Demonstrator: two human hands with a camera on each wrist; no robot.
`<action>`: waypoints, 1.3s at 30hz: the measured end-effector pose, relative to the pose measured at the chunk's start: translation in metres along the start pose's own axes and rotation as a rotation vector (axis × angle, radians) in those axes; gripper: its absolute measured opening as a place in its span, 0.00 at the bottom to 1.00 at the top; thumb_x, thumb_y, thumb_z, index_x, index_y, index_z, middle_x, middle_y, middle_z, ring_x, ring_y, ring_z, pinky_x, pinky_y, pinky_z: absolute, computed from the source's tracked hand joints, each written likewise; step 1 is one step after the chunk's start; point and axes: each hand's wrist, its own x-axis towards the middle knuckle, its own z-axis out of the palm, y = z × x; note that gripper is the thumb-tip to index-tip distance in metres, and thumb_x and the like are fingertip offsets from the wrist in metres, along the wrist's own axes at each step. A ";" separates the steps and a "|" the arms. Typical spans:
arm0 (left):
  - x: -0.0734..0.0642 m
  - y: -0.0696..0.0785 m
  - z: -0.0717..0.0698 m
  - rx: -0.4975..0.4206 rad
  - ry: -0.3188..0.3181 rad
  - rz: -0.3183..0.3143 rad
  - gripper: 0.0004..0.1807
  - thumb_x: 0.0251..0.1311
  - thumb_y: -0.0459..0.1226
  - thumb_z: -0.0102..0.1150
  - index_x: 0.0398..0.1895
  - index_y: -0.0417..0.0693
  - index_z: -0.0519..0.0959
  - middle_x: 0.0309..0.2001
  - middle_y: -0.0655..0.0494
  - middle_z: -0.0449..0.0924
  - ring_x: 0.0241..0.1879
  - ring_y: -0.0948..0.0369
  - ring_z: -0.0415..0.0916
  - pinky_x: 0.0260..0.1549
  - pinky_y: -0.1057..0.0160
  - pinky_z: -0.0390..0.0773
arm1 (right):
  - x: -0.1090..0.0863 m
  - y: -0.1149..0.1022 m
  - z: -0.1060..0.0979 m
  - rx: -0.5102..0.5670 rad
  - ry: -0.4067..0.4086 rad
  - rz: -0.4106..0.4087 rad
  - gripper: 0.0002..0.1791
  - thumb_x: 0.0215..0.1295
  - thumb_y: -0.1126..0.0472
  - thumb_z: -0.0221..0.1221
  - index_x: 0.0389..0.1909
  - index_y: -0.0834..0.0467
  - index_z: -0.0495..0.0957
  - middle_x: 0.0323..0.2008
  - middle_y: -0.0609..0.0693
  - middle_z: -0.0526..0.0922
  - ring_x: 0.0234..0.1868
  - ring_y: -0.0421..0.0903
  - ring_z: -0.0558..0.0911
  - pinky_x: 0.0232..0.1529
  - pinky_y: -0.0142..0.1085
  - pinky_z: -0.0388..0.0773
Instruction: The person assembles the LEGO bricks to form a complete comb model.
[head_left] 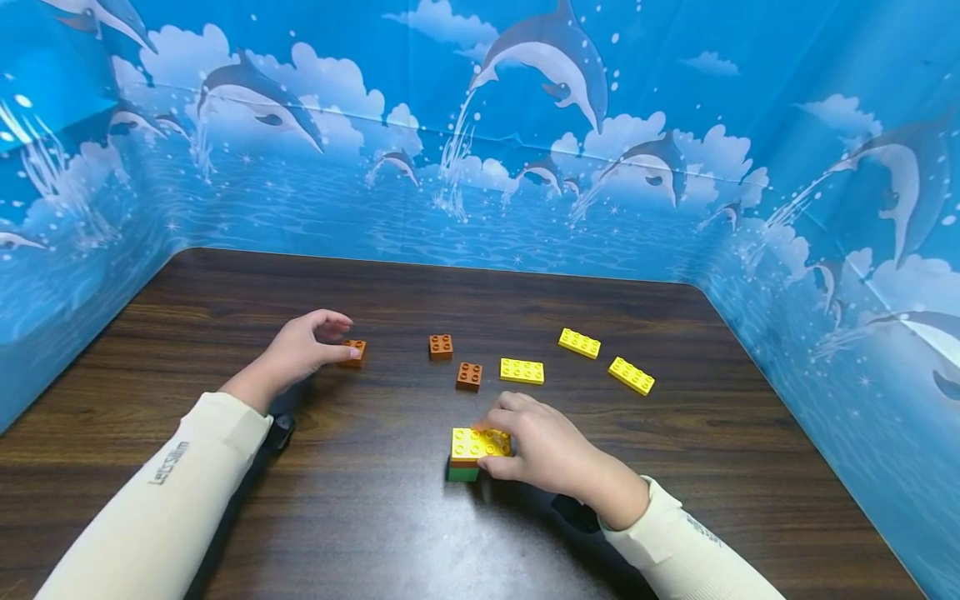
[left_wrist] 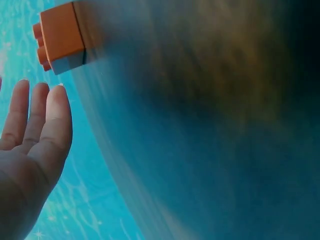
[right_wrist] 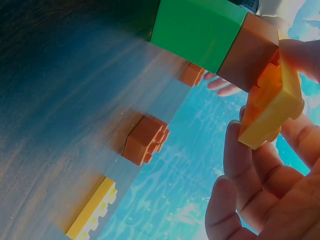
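Likely building, the right hand (head_left: 546, 447) pinched the stack's (head_left: 462, 474) yellow block (head_left: 467, 445); left of it, the wide left hand (head_left: 302, 347) perhaps needed the brown block (head_left: 360, 360).

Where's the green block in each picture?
Head: the green block is below the middle, at the bottom of the stack by the right hand.
Left wrist: not in it.
Right wrist: the green block is at the top, right of centre.
Shared landmark: the blue backdrop, in all three.
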 end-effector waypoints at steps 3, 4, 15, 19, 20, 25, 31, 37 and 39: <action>0.004 -0.001 -0.001 0.015 -0.021 -0.013 0.32 0.59 0.39 0.65 0.64 0.34 0.66 0.63 0.33 0.66 0.61 0.40 0.64 0.57 0.42 0.67 | 0.000 0.000 0.000 -0.001 0.006 -0.004 0.19 0.55 0.50 0.68 0.48 0.51 0.83 0.37 0.41 0.76 0.35 0.39 0.71 0.35 0.32 0.71; 0.005 -0.001 -0.001 0.023 -0.030 -0.016 0.33 0.59 0.39 0.64 0.64 0.33 0.66 0.63 0.32 0.66 0.61 0.40 0.64 0.57 0.41 0.67 | 0.000 0.000 0.000 -0.001 0.007 -0.005 0.19 0.55 0.50 0.68 0.48 0.51 0.83 0.37 0.41 0.76 0.35 0.39 0.71 0.34 0.32 0.71; 0.014 -0.004 0.001 0.062 -0.091 -0.061 0.32 0.58 0.33 0.64 0.64 0.33 0.65 0.63 0.31 0.64 0.62 0.38 0.62 0.58 0.41 0.65 | 0.000 0.000 0.000 0.001 0.007 -0.004 0.19 0.55 0.51 0.68 0.48 0.51 0.84 0.36 0.41 0.75 0.35 0.39 0.70 0.33 0.31 0.70; 0.015 -0.004 0.000 0.065 -0.115 -0.073 0.31 0.58 0.31 0.63 0.64 0.32 0.65 0.63 0.30 0.63 0.63 0.37 0.61 0.59 0.41 0.65 | 0.000 0.000 0.000 0.001 0.010 -0.006 0.19 0.55 0.51 0.68 0.47 0.51 0.84 0.36 0.41 0.75 0.34 0.39 0.70 0.33 0.31 0.70; 0.015 -0.003 0.001 0.065 -0.121 -0.079 0.31 0.58 0.30 0.63 0.64 0.33 0.65 0.63 0.30 0.63 0.62 0.37 0.61 0.58 0.40 0.65 | 0.000 0.000 0.000 0.001 0.010 -0.008 0.19 0.55 0.51 0.68 0.48 0.51 0.84 0.36 0.41 0.75 0.34 0.39 0.70 0.33 0.31 0.70; 0.017 -0.002 0.001 0.085 -0.143 -0.103 0.29 0.57 0.27 0.63 0.63 0.33 0.66 0.63 0.29 0.63 0.61 0.36 0.62 0.58 0.40 0.65 | 0.000 0.001 0.000 -0.001 0.013 -0.012 0.19 0.55 0.51 0.68 0.48 0.51 0.83 0.36 0.41 0.75 0.34 0.39 0.70 0.32 0.30 0.69; 0.020 -0.003 0.003 0.109 -0.144 -0.115 0.28 0.55 0.24 0.62 0.61 0.32 0.68 0.62 0.29 0.64 0.59 0.37 0.64 0.56 0.41 0.67 | -0.001 0.000 0.000 -0.005 0.011 -0.006 0.19 0.55 0.51 0.68 0.48 0.51 0.83 0.36 0.41 0.75 0.35 0.39 0.70 0.33 0.31 0.70; 0.022 -0.005 0.006 0.155 -0.135 -0.096 0.26 0.54 0.22 0.62 0.58 0.31 0.69 0.58 0.30 0.67 0.56 0.39 0.67 0.55 0.42 0.68 | -0.001 0.000 0.000 -0.008 0.012 -0.010 0.19 0.55 0.50 0.68 0.48 0.51 0.83 0.36 0.41 0.75 0.34 0.39 0.70 0.32 0.31 0.69; 0.022 -0.005 0.006 0.169 -0.130 -0.091 0.26 0.54 0.21 0.61 0.58 0.31 0.70 0.58 0.30 0.67 0.55 0.39 0.67 0.55 0.42 0.68 | -0.001 0.000 0.000 -0.010 0.017 -0.014 0.19 0.55 0.50 0.68 0.48 0.51 0.84 0.36 0.41 0.74 0.34 0.39 0.70 0.32 0.30 0.69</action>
